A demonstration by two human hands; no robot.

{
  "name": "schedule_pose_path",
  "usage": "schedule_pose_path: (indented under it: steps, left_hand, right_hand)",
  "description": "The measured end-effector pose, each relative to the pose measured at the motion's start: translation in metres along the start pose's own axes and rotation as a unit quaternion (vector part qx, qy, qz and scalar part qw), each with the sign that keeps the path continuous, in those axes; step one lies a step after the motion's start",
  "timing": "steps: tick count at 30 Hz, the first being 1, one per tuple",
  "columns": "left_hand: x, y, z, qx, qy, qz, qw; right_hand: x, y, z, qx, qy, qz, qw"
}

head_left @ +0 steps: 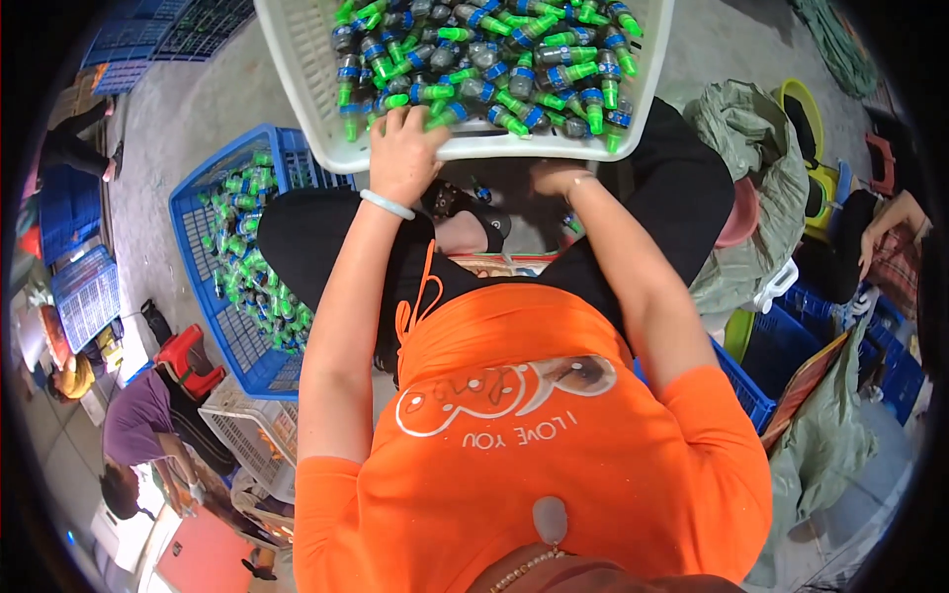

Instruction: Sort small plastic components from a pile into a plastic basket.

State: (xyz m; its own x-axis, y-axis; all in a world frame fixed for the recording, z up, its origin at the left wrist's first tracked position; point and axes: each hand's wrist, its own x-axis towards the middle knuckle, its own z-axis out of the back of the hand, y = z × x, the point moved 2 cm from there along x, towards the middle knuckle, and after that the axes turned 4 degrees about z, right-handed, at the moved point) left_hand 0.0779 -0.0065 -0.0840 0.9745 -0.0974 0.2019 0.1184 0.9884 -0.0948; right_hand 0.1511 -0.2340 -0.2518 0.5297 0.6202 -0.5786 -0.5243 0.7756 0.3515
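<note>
A white plastic basket point(474, 148) full of small dark bottles point(494, 74) with green tops and blue bands is at the top, in front of my knees. My left hand point(403, 148), with a pale bangle at its wrist, is closed over the near rim, fingertips beside the nearest bottles. Lower and to the right, my right hand point(556, 179) reaches under that rim. Its fingers are smeared and partly in shadow, so whatever they may hold is hidden. Two loose bottles point(480, 190) point(572, 224) lie below the basket, between my legs.
A blue crate point(183, 222) of similar bottles stands left of my knee. Green-grey sacks point(756, 148), a pink basin point(739, 212) and another blue crate point(781, 341) are on the right. A person in purple point(138, 420) bends at lower left; another person's arm point(890, 227) shows at far right.
</note>
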Motion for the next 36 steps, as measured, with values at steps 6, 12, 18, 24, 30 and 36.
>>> schedule_pose_path:
  steps: [6,12,18,24,30,36]
  left_hand:
    - [0.028,0.015,0.011,0.015,0.056,0.029,0.998]
    - [0.027,0.01,0.002,-0.039,0.084,0.033,0.995]
    - [0.023,0.019,0.014,-0.046,0.063,0.043,0.996]
    - [0.027,0.021,0.016,-0.032,0.066,0.05,0.996]
    - [0.024,0.019,0.009,-0.074,0.069,0.052,0.994]
    - [0.028,0.02,0.013,-0.077,0.071,0.048,0.993]
  right_hand:
    - [0.065,-0.028,0.023,-0.035,-0.161,-0.09,0.982]
    - [0.055,-0.028,-0.034,0.017,-0.185,-0.04,0.982]
    - [0.046,-0.035,-0.108,0.051,-0.129,-0.02,0.99]
    - [0.085,-0.044,-0.129,0.086,-0.04,0.04,0.995]
    - [0.095,-0.029,-0.168,0.119,0.064,0.074,0.988]
    - [0.122,-0.002,-0.183,0.141,0.175,0.045,0.973]
